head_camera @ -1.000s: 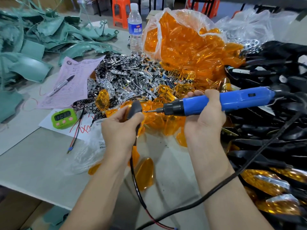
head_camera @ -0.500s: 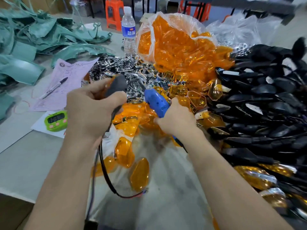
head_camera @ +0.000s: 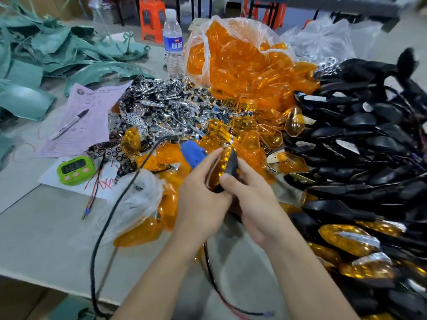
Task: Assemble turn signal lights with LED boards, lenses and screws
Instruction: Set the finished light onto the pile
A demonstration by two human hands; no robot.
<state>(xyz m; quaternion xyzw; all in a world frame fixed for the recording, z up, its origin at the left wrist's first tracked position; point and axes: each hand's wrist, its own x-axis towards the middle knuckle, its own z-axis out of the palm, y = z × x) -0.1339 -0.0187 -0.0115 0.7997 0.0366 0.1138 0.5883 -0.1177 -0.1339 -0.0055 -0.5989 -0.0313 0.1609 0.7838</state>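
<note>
**Both hands on one turn signal**

The left hand (head_camera: 203,204) and right hand (head_camera: 256,211) both grip a turn signal (head_camera: 228,163) — black shell, orange lens — over the middle of the worktop (head_camera: 46,227). The blue screwdriver (head_camera: 193,153) lies just behind it on loose lenses (head_camera: 269,135).

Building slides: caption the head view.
Left hand and right hand grip a turn signal light; blue screwdriver lies on amber lenses.
</note>
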